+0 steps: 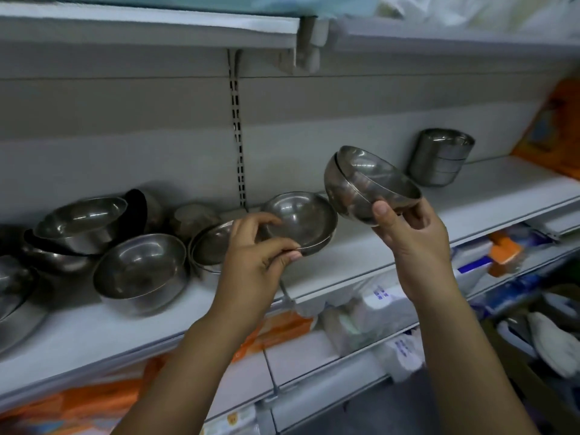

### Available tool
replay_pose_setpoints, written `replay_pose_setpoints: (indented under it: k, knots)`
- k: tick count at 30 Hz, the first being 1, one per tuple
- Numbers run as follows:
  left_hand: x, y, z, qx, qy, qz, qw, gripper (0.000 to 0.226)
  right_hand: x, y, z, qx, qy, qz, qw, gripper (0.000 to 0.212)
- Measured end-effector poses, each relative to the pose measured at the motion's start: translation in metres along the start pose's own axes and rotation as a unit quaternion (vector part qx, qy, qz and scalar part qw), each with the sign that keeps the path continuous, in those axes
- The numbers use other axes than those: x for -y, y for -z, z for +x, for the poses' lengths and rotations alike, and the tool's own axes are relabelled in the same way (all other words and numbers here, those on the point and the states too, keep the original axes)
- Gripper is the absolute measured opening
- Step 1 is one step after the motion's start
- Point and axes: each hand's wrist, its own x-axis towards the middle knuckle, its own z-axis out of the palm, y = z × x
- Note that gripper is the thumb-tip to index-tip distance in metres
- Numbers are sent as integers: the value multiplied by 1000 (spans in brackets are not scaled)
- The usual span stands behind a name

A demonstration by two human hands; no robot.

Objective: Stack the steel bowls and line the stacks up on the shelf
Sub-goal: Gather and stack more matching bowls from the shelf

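Fingers (284,251) of the left hand (251,259), at centre frame, pinch the near rim of a shallow steel bowl (301,219), thumb on top and the rest curled beneath, so the bowl hangs tilted just above the shelf (392,243). Up and to the right, the right hand (411,233) clamps a small nested stack (370,186) of what looks like 2 bowls, thumb pressed on the outer wall and the other fingers wrapped under the rim, the open mouth tipped toward the upper right. The step in hand appears to be gathering loose bowls into that stack: the next move likely calls for bringing the single bowl level with the stack's mouth, matching the rims and letting it drop inside without jamming, which needs the 2 tilts squared up first. All the bowls are dull grey steel with soft reflections and thin rolled rims. At left of frame a jumble of loose bowls (141,268) lies on the shelf at odd angles, some leaning on one another, still unsorted. At upper right a finished stack (441,160) stands against the back panel, well apart from the hands.
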Motion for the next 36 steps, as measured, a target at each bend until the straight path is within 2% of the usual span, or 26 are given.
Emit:
replay_pose_setpoints:
  k: [5, 13, 17, 19, 21, 24, 26, 30, 33, 36]
  knots:
    - [-2, -57, -7, 27, 71, -54, 996, 25, -9, 34, 22, 10, -29, -8, 999, 77]
    - [9, -106, -17, 18, 96, -22, 995, 24, -37, 65, 51, 89, -66, -39, 993, 65]
    - [4, -113, -20, 8, 115, -3, 993, 22, -51, 69, 64, 129, -74, -46, 988, 66]
    - [1, -113, -20, 15, 131, 19, 991, 38, -56, 69, 70, 148, -74, -46, 985, 64]
    - [-4, -112, -21, 30, 186, 15, 982, 68, -60, 67, 75, 176, -71, -54, 980, 72]
    - [-11, -111, -22, 14, 286, -81, 955, 105, -64, 64, 82, 224, -75, -66, 970, 82]
    - [-14, -111, -21, -6, 327, -138, 935, 118, -67, 60, 83, 247, -77, -63, 964, 82]
    - [-12, -115, -18, -37, 346, -180, 920, 120, -78, 54, 85, 273, -70, -89, 955, 87]
    - [-12, -116, -17, -40, 343, -170, 923, 113, -88, 51, 83, 290, -68, -108, 948, 87]
    - [-12, -116, -16, -37, 335, -151, 929, 102, -95, 49, 79, 301, -71, -122, 943, 98]
